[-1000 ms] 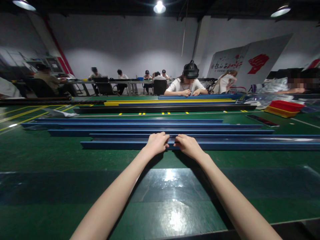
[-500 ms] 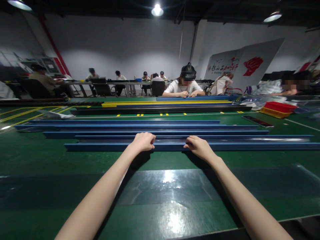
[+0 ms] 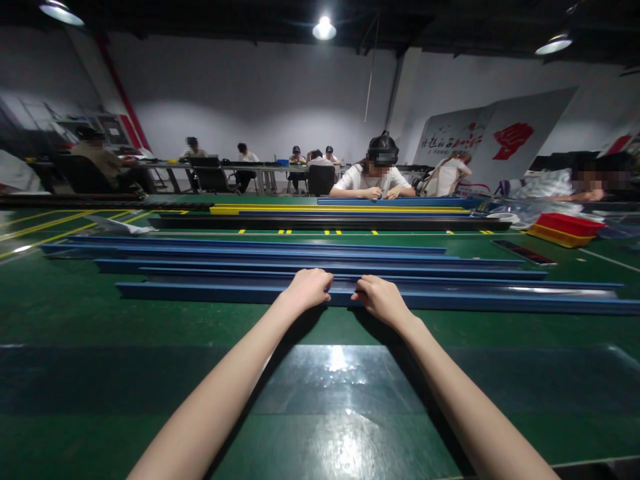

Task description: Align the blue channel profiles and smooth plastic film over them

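Note:
A long blue channel strip (image 3: 190,291) lies across the green table in front of me. My left hand (image 3: 311,288) is closed over its near edge, thumb low against the front face and fingers curled inside. Just to the right, my right hand (image 3: 383,297) pinches the same edge, with a short gap between the hands. A glossy, clear-looking strip (image 3: 560,292) shows inside the channel towards the right. Behind it lie several more blue channel strips (image 3: 170,267). Closer to me, a clear plastic sheet (image 3: 345,387) rests flat on the table.
Farther back lie a black strip (image 3: 330,223) and a yellow strip (image 3: 340,209). A phone (image 3: 523,253) and red and yellow trays (image 3: 565,230) are at the right. Across the table a co-worker (image 3: 375,177) sits leaning over a blue strip.
Both hands have moved closer together along the channel's near edge. The near channel's left end has shifted a little left and the strip slants slightly. My view has also shifted slightly.

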Available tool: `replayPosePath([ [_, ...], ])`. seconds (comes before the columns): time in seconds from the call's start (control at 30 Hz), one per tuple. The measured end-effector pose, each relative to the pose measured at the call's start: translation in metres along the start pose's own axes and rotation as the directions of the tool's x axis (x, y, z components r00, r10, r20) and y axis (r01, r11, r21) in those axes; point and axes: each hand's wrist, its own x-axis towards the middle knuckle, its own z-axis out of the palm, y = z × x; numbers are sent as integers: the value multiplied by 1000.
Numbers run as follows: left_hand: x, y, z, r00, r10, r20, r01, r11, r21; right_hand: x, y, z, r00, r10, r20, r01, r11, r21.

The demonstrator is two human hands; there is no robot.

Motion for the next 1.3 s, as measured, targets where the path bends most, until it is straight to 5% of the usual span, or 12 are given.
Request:
replayPosePath([
  [0.23, 3, 0, 7, 999, -35, 8, 35, 999, 21, 5, -11, 0, 1000, -5, 19, 5, 1000, 14],
  [0.6, -14, -23, -10, 986, -121, 115, 110, 989, 104, -25, 32, -6, 996, 89, -15, -89, 996, 33],
  [0.8, -21, -28, -9, 980, -161, 118, 146, 982, 122, -25, 30, -4, 991, 132, -31, -131, 991, 26],
  [1.3, 2, -2, 11, 994, 78, -77, -76, 997, 31, 0, 0, 6, 994, 97, -51, -97, 995, 4],
])
